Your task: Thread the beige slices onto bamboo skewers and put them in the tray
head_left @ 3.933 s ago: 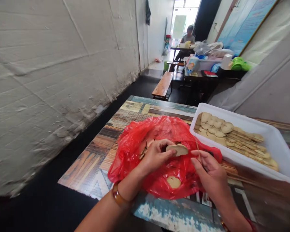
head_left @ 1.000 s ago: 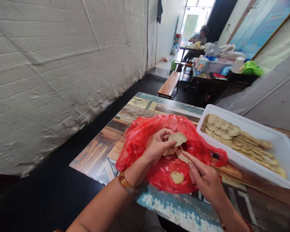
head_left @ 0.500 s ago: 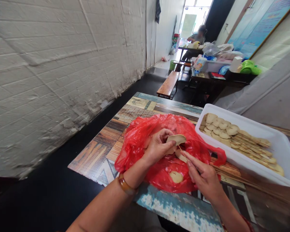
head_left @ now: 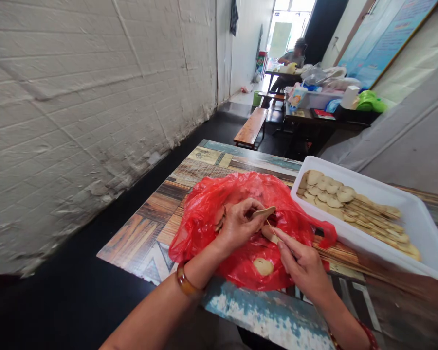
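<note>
My left hand [head_left: 239,223] is closed on a thin, pale round slice [head_left: 265,212], which shows nearly edge-on between thumb and fingers. In my right hand [head_left: 301,262] a thin wooden skewer [head_left: 270,226] is pinched, its upper end meeting the underside of that slice. Another slice [head_left: 267,234] lies by my right fingertips; whether the skewer runs through it I cannot tell. Beneath both hands spreads a crumpled red plastic bag [head_left: 200,209]. One loose slice [head_left: 263,266] rests on its near part, and more slices [head_left: 220,221] show partly behind my left hand.
A white tray [head_left: 428,233] at the right holds rows of skewered slices [head_left: 345,194]. Loose skewers [head_left: 365,270] lie on the patterned table [head_left: 138,233] in front of it. Beyond are a wooden bench [head_left: 251,127], a cluttered table and a seated person [head_left: 294,58]. A white wall [head_left: 95,97] runs along the left.
The slice in my left hand has tilted from showing its face to nearly edge-on. My right hand still pinches the skewer. The whole view has shifted slightly.
</note>
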Motion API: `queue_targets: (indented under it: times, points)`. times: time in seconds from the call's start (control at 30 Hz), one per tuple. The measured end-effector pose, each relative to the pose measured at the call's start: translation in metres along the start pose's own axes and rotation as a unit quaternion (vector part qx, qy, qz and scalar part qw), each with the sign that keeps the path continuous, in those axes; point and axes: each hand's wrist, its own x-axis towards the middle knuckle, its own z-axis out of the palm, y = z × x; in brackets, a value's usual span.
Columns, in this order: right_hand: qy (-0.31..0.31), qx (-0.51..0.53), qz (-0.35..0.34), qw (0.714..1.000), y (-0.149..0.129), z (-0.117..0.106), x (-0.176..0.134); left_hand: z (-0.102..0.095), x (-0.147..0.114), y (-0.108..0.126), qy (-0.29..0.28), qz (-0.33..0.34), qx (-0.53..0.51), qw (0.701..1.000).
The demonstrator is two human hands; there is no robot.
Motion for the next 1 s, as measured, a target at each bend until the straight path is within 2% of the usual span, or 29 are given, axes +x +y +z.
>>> queue_targets:
  times: [0.3,0.53,0.77,0.87,1.0]
  points:
    - [0.024,-0.011,0.001,1.000,0.001,0.004,0.003,0.002,-0.001,0.004,-0.017,0.017,0.054,0.998]
    - [0.025,-0.009,-0.006,1.000,-0.006,-0.001,0.004,0.003,0.000,-0.007,-0.016,-0.063,-0.083,0.994]
    - [0.043,-0.049,0.003,0.998,-0.005,-0.002,0.000,-0.002,0.003,-0.006,-0.057,-0.136,-0.230,0.962]
    - [0.056,-0.058,0.002,0.997,-0.006,-0.002,0.000,-0.003,0.002,-0.005,-0.064,-0.169,-0.266,0.947]
    - [0.059,-0.055,-0.009,0.997,-0.009,-0.003,0.002,-0.003,0.001,-0.008,-0.040,-0.192,-0.282,0.939]
